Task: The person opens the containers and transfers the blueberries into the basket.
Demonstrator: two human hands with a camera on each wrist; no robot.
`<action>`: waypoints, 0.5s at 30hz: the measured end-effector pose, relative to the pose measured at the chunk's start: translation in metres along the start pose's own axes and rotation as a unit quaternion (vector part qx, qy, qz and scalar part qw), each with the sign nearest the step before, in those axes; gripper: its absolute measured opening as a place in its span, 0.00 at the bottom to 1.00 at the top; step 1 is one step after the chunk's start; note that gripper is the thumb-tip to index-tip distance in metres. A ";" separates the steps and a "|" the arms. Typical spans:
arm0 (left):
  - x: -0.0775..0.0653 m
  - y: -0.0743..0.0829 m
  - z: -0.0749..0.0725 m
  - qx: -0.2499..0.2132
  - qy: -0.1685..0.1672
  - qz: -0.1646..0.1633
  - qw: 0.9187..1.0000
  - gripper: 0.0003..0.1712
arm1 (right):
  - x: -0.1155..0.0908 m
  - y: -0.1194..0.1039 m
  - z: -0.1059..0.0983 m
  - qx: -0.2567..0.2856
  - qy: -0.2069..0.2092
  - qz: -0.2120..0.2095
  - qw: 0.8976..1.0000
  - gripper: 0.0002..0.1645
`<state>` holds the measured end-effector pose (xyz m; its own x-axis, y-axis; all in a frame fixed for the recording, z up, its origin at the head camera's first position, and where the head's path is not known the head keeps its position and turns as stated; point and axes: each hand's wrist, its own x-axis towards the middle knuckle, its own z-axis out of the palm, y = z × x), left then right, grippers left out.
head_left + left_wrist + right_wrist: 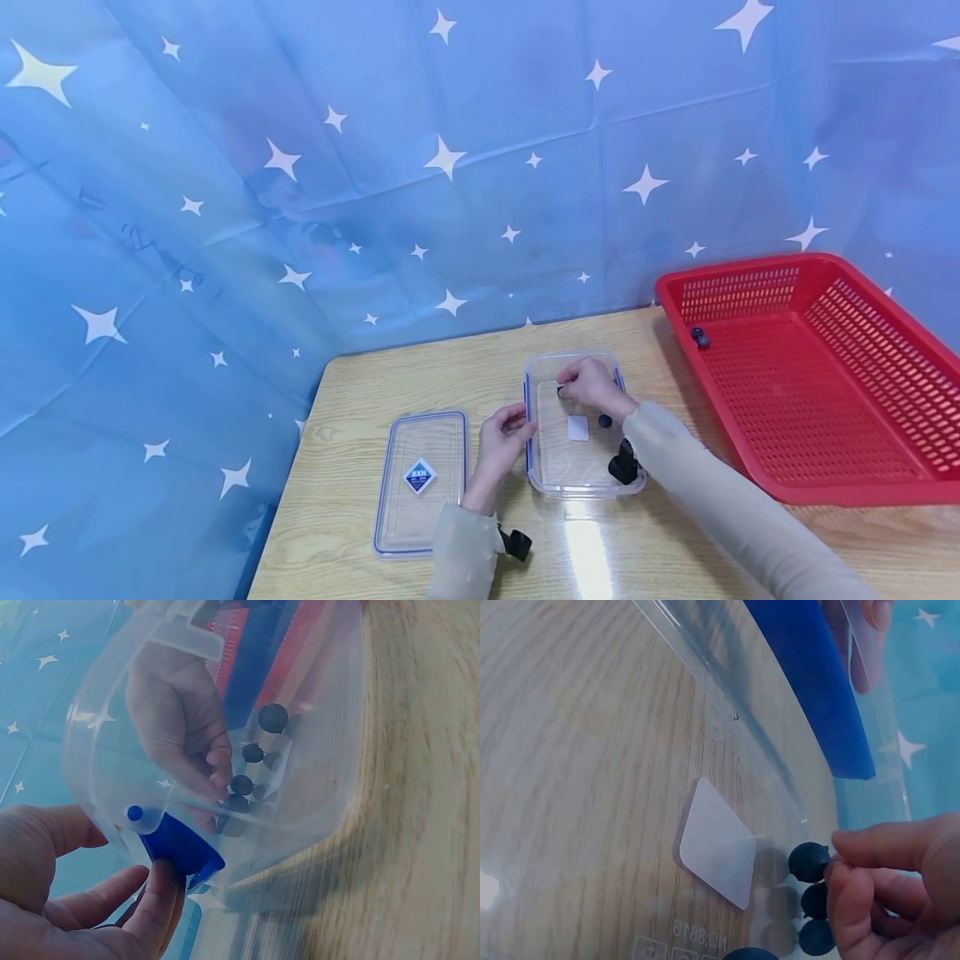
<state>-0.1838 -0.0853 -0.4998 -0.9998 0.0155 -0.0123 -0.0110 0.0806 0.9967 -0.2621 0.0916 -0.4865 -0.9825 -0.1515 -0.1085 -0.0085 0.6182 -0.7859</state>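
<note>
A clear plastic food container with blue side latches stands lidless on the table. My left hand grips its left wall, thumb and fingers at the blue latch. My right hand reaches down into the container near its far left part and pinches a blueberry between thumb and fingertip. More blueberries line up beside that one along the wall. One separate blueberry lies farther right on the container floor. A white diamond-shaped label shows at the container's bottom.
The clear lid with a blue seal and a BXH sticker lies left of the container. A red perforated basket stands at the right, with a few blueberries by its left wall. A starry blue cloth hangs behind the table.
</note>
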 end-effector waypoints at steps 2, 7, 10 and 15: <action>0.000 -0.004 -0.001 0.002 -0.002 0.015 1.000 0.18 | 0.000 0.000 0.000 -0.013 -0.003 0.000 1.000 0.11; 0.002 -0.013 -0.004 0.001 -0.015 0.073 0.997 0.17 | 0.000 0.000 0.001 -0.035 -0.011 0.002 0.999 0.11; 0.002 -0.012 -0.004 0.001 -0.014 0.066 0.998 0.17 | 0.000 0.000 0.001 -0.052 -0.021 0.004 0.998 0.11; 0.001 -0.005 0.000 0.003 0.000 0.007 1.000 0.19 | 0.000 0.001 0.003 -0.082 -0.039 0.006 0.996 0.09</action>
<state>-0.1847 -0.0861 -0.5045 -0.9999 0.0163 0.0019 0.0033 0.0871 0.9962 -0.2618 0.0904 -0.4891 -0.9651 -0.1988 -0.1703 -0.0328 0.7374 -0.6746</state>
